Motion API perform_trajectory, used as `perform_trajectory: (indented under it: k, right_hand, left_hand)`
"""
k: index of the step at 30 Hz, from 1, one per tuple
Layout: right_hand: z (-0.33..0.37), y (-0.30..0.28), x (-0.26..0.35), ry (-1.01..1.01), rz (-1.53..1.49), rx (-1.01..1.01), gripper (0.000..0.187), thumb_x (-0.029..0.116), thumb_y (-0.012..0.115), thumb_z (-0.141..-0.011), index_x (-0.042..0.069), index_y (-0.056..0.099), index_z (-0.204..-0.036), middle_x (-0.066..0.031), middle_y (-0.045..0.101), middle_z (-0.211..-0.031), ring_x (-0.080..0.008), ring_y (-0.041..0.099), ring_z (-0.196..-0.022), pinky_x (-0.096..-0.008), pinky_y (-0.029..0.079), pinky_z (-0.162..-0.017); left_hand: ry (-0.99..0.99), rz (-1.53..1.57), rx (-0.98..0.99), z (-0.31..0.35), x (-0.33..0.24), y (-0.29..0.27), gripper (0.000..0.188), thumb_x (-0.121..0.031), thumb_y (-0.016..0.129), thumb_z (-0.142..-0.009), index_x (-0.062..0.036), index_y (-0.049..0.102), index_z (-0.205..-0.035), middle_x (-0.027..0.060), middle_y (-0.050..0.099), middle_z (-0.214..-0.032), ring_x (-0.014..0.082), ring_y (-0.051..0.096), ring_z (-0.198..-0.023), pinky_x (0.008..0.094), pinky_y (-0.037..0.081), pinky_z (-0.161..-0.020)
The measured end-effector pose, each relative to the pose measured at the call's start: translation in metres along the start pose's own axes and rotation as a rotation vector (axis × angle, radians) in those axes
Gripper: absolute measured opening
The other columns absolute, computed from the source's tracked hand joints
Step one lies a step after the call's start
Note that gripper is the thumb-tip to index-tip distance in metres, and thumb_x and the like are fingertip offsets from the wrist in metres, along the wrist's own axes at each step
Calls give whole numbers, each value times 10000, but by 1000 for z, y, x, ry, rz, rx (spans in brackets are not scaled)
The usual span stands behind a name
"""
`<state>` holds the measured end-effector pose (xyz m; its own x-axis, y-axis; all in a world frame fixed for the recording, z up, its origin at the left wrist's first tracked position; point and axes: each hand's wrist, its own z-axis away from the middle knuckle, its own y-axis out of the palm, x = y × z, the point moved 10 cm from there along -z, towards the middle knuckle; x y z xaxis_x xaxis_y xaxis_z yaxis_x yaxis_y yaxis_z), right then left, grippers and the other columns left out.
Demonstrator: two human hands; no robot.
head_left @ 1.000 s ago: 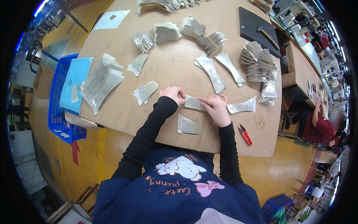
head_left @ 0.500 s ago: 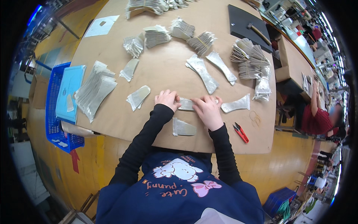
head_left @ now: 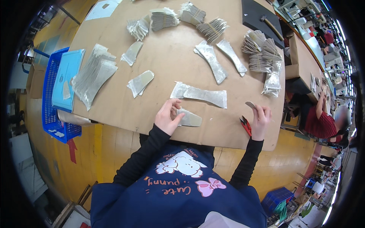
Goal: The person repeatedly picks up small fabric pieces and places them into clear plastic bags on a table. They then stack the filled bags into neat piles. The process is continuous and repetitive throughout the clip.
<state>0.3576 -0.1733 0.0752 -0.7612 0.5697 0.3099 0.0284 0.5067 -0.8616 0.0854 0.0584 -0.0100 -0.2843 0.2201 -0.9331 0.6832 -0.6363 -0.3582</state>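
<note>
My left hand (head_left: 168, 116) rests by a tapered grey-beige fabric piece (head_left: 191, 119) near the table's front edge. Its thumb touches the piece's left end, and its fingers are bent but apart. My right hand (head_left: 261, 121) is raised off to the right, pinching a small flat beige-grey piece (head_left: 249, 104) whose rounded tip sticks out. Most of that piece is hidden in the fingers. Beyond my hands, two waisted silvery pieces (head_left: 205, 96) lie overlapped end to end. Red-handled snips (head_left: 246, 125) lie just left of my right hand.
Banded bundles (head_left: 164, 19) line the far side, with more stacked at right (head_left: 262, 51). A large fanned stack (head_left: 95, 74) lies left, beside a blue basket (head_left: 49, 110) holding a light-blue folder (head_left: 67, 81). A hammer (head_left: 272, 27) rests on a black board (head_left: 253, 11).
My right hand has left the waisted pieces and moved right, now holding a small piece. My left hand has come nearer to the tapered piece. The waisted pieces now overlap. The view has shifted slightly.
</note>
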Motion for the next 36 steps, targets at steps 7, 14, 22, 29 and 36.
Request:
perform_trajectory:
  k: [7,14,22,29,36]
  right_hand:
    - [-5,0,84,-62,-401,168,220,58,726,-846,56,728,-1066,-89,648,-818,-233,590,-766,-353,442,-883]
    - [30,56,126,-74,-548,535,250,128,705,-871,61,704,-1112,-71,679,-828,-210,629,-792,-344,424,-892]
    - [46,76,136,-181,-463,596,238,175,681,-895,106,707,-1122,-57,641,-791,-223,613,-812,-368,396,-920]
    - [47,82,136,-207,-414,579,233,178,683,-893,116,709,-1116,-60,632,-787,-231,612,-822,-377,397,-931]
    - [51,94,141,-145,-540,624,247,164,704,-866,106,713,-1106,-54,663,-801,-222,605,-781,-365,392,-918]
  left_hand:
    - [-112,-149,85,0,9,17,679,-64,773,-716,-108,447,-1310,44,567,-945,130,501,-642,280,476,-651]
    - [-132,-186,112,-2,13,21,738,-123,789,-697,-133,402,-1326,55,560,-988,194,540,-769,334,489,-737]
    - [-197,-152,112,-2,14,22,774,-96,790,-687,-145,381,-1342,65,553,-985,236,587,-894,366,493,-801]
    - [-159,-182,72,-2,8,20,771,-103,773,-692,-142,374,-1350,79,555,-984,261,598,-915,380,493,-821]
    - [-139,-214,77,-2,8,22,749,-97,759,-694,-129,382,-1340,90,558,-984,275,600,-919,390,494,-825]
